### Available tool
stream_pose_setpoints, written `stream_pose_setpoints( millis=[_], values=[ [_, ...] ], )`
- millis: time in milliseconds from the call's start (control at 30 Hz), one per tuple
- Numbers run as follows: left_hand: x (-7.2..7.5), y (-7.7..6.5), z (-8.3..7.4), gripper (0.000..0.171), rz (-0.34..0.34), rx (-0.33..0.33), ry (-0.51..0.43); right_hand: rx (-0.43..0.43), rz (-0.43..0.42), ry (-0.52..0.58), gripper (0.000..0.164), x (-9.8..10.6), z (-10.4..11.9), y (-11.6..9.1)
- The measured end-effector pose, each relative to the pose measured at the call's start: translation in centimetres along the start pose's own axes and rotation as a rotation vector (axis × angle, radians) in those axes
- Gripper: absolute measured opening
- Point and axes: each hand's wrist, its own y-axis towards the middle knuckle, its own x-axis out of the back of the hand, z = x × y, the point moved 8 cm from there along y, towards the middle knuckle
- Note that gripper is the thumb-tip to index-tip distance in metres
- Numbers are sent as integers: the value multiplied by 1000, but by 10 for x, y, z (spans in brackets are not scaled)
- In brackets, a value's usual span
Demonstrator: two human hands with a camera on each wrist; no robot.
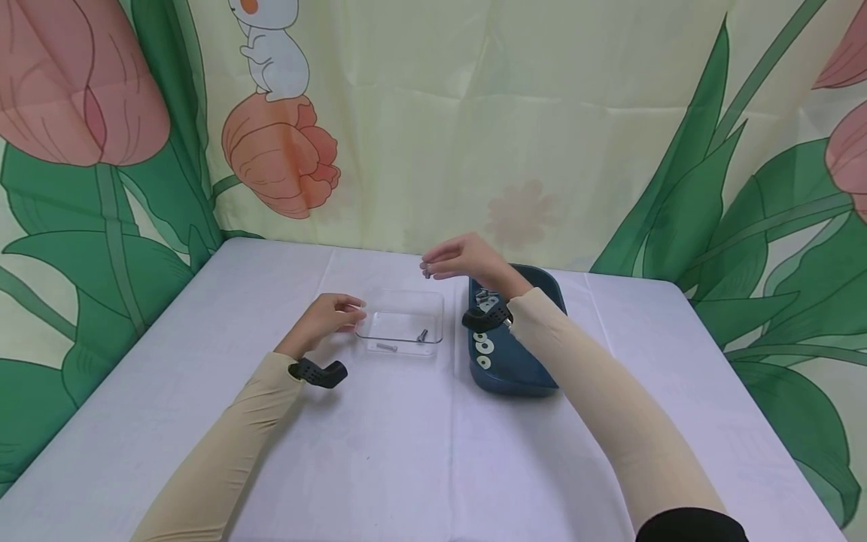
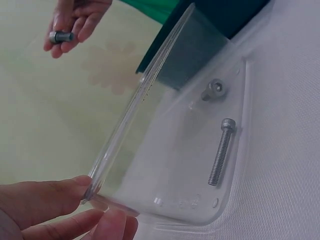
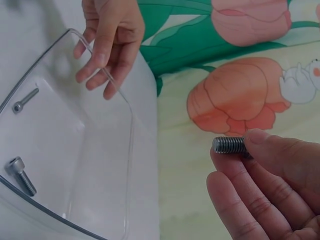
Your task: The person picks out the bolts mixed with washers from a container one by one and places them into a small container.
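Observation:
My left hand (image 1: pixel 332 316) pinches the rim of a clear plastic box (image 2: pixel 125 150) at its left corner, thumb on one side and fingers on the other. Inside the box lie a long thin socket-head bolt (image 2: pixel 220 152) and a shorter, thicker socket-head bolt (image 2: pixel 215 89). Above and behind the box, my right hand (image 1: pixel 470 260) is raised off the table. Between its thumb and fingertips it holds another short socket-head bolt (image 3: pixel 230 145), its threaded end showing in the right wrist view and its head in the left wrist view.
A dark blue bin (image 1: pixel 518 388) stands just right of the box, partly under my right forearm. White washers (image 1: pixel 484 347) and small metal parts (image 1: pixel 485 299) lie along its left side. A white cloth covers the table (image 1: pixel 379 452); a printed floral curtain (image 1: pixel 420 150) hangs behind.

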Motion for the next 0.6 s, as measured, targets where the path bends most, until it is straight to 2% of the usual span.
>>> stream_pose_setpoints(
  millis=[600],
  values=[
    [2, 1, 0, 42, 4, -3, -5, -42, 26, -11, 25, -29, -5, 14]
  ],
)
